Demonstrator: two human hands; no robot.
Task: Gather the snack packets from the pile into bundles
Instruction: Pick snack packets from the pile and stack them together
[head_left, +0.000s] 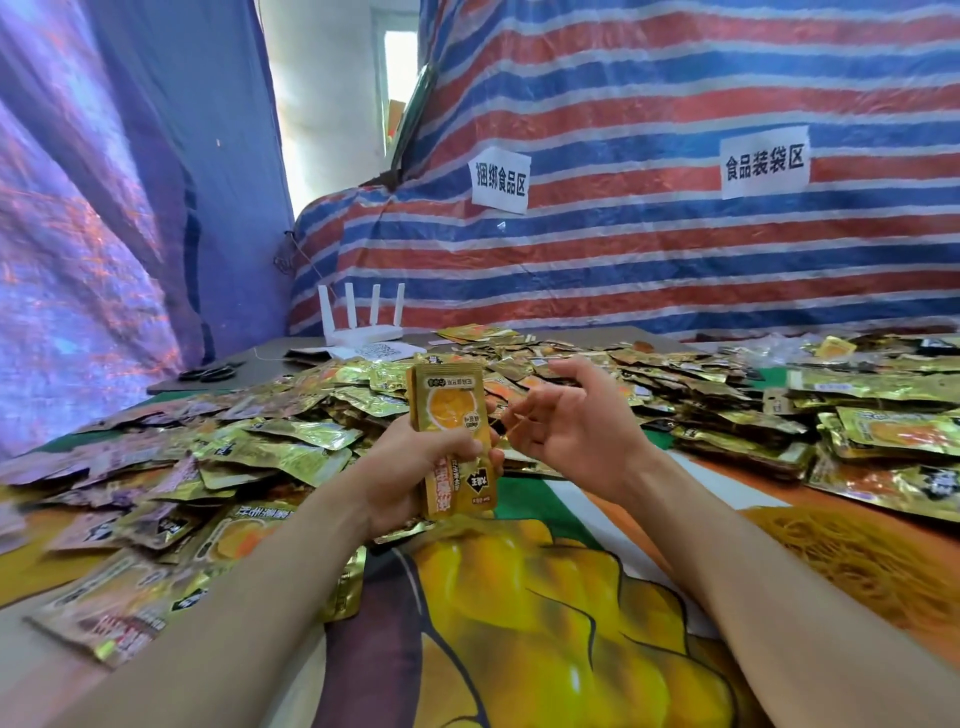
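**A:** Where are the packets sitting, in the head view?

**B:** The left hand (410, 467) is gripping a small bundle of packets (451, 415). Its fingers are curling round the lower half, and it is holding the bundle upright above the printed cloth (545, 613). The big pile (291, 431) is lying just behind it and to the left.

**A:** And the right hand?

**B:** The right hand (576, 426) is hovering just beside the bundle, with fingers spreading and half bending. A thin yellowish strand (511, 430) is running from its fingertips toward the bundle. Whether the hand is pinching it, I cannot tell.

**A:** What else is lying around?

**B:** Neater rows of packets (883, 431) are lying on the right, and near them a heap of thin orange bands (857, 551). At the back a white router (363, 325) is standing, with black scissors (210, 371) resting to its left. Two paper signs (500, 179) are hanging on the striped tarp (649, 260). The left forearm is covering some of the near packets, and the bundle is hiding a part of the pile
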